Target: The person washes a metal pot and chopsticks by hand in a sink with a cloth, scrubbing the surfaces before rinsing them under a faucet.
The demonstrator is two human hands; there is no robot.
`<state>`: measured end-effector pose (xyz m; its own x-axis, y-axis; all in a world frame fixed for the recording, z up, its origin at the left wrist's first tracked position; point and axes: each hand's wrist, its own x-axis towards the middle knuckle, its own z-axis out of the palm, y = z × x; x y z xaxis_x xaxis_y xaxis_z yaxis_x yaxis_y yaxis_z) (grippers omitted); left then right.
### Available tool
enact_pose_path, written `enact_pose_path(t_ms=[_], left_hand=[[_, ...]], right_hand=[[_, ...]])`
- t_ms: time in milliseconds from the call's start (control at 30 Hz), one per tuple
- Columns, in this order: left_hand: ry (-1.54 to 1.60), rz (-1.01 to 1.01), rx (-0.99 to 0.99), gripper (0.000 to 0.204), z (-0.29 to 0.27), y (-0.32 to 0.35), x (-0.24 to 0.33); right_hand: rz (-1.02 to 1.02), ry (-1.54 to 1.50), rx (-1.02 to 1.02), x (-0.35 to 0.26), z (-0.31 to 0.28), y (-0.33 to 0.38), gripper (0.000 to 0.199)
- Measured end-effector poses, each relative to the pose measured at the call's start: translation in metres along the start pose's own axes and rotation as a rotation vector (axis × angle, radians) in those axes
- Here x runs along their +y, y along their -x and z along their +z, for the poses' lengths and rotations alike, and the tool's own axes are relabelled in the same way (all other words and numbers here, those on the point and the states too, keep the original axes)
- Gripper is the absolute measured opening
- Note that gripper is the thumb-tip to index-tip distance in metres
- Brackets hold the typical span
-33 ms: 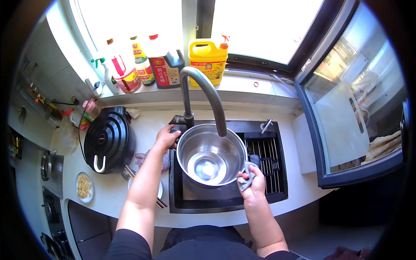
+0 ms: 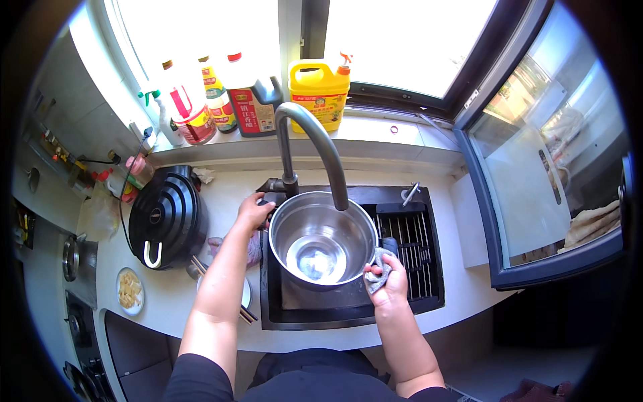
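Note:
A shiny steel pot is tilted a little toward me over the dark sink, its inside bare metal with bright reflections. My left hand is closed at the pot's left side, round its dark handle, which the fingers partly hide. In my right hand is a crumpled grey cloth, held close against the right rim. Another dark handle sticks out on that side, just above the cloth. The curved grey faucet arches over the pot; no running water shows.
A black lidded appliance stands left of the sink, by a small plate of pale food pieces. Chopsticks lie under my left forearm. A drain rack fills the sink's right side. Bottles and a yellow jug line the windowsill.
The pot has shifted slightly left, along with both hands. My grip on the handle and the cloth looks the same.

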<state>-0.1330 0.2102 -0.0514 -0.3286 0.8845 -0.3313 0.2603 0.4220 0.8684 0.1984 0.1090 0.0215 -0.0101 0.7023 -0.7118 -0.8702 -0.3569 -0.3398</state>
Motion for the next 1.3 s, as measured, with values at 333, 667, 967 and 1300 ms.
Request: enact_pose_path(t_ms=[333, 667, 967, 1300], left_hand=[[0.189, -0.193, -0.143, 0.035, 0.014, 0.102, 0.031], [0.432, -0.319, -0.062, 0.041, 0.044, 0.223, -0.013], [0.403, -0.319, -0.031, 0.049, 0.046, 0.236, -0.009], [0.471, -0.228, 0.003, 0.051, 0.05, 0.242, -0.014]], right_hand=[[0.038, 0.059, 0.055, -0.031, -0.028, -0.029, 0.01], [0.099, 0.321, 0.109, -0.053, -0.038, -0.034, 0.012], [-0.01, 0.634, 0.04, -0.05, -0.036, -0.031, 0.035], [-0.683, 1.783, -0.298, -0.005, -0.045, -0.001, 0.086]])
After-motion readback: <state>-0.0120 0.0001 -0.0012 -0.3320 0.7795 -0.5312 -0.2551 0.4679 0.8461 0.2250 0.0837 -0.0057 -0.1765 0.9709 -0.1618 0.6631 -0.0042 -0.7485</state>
